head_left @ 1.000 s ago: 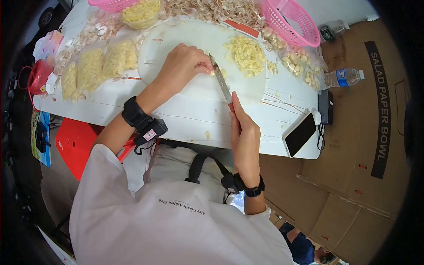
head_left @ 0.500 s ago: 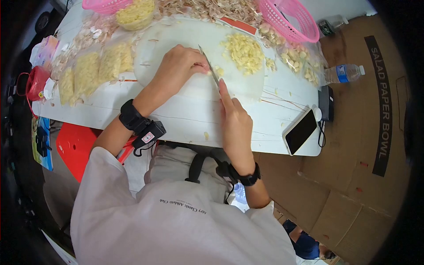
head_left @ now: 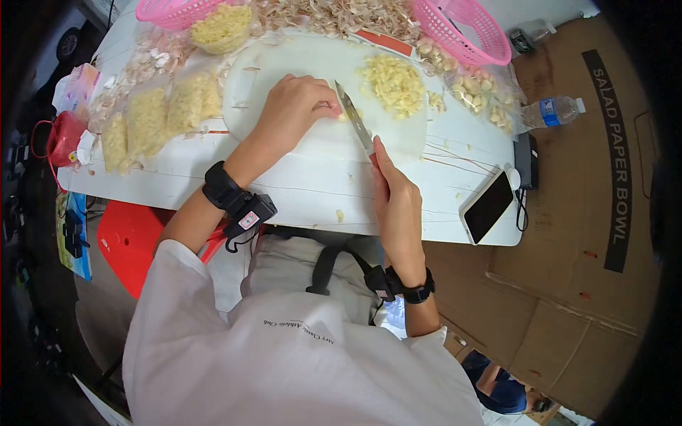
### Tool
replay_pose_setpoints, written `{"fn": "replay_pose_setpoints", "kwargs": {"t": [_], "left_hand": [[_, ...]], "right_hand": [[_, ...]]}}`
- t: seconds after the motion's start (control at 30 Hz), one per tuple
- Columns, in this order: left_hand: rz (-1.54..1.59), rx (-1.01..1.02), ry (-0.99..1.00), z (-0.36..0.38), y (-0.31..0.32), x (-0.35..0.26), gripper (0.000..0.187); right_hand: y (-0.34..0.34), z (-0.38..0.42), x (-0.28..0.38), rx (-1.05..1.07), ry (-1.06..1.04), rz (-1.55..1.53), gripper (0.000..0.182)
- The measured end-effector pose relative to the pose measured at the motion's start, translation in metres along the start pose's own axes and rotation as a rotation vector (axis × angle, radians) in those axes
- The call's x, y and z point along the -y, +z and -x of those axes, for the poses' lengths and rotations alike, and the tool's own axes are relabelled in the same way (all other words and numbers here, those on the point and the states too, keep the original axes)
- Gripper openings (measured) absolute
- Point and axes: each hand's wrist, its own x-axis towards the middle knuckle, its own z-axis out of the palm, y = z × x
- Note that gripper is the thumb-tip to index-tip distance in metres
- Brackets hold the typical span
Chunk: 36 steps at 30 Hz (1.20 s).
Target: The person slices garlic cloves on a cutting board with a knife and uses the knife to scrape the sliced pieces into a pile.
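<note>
My right hand (head_left: 399,209) is closed around the red handle of a knife (head_left: 353,113). Its blade slants up and left over a white cutting board (head_left: 284,58), close beside the fingertips of my left hand (head_left: 300,106). Those fingers are pinched together at a small pale garlic clove (head_left: 344,118), mostly hidden by the fingers and blade. To the right on the board lies a pile of chopped garlic (head_left: 395,85).
Bags of chopped garlic (head_left: 149,119) and a full tub (head_left: 222,28) sit left. Garlic skins (head_left: 334,15) spread behind. At right are a pink basket (head_left: 483,35), a bag of peeled cloves (head_left: 477,96), a water bottle (head_left: 554,112) and a phone (head_left: 487,207).
My right hand has drawn the knife back towards me and to the right, and the flat of the blade now shows more. My left hand keeps its pinch at the clove.
</note>
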Motion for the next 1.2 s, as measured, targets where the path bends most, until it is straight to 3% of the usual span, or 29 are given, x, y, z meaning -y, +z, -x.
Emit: {"fn": "replay_pose_setpoints", "kwargs": {"t": [0.2,0.3,0.37,0.7,0.97,1.2], "left_hand": [[-0.001,0.001,-0.004,-0.001,0.001,0.0,0.01],[-0.019,0.008,0.01,-0.001,-0.001,0.0,0.01],[-0.018,0.02,0.016,-0.001,-0.002,0.001,0.01],[0.0,-0.001,0.028,-0.001,-0.001,-0.001,0.011],[0.018,-0.005,0.026,-0.001,0.001,0.0,0.009],[0.013,0.011,0.021,-0.002,0.0,-0.001,0.008]], "right_hand": [[-0.009,0.008,-0.005,0.1,-0.003,0.118,0.049],[-0.003,0.007,-0.011,0.011,-0.037,-0.038,0.05],[-0.004,0.006,-0.011,-0.003,0.073,-0.103,0.051],[-0.006,0.011,0.003,0.028,0.054,-0.103,0.047],[-0.006,0.013,0.006,0.037,-0.052,0.136,0.052],[0.014,0.0,0.002,0.082,-0.01,0.189,0.052]]}}
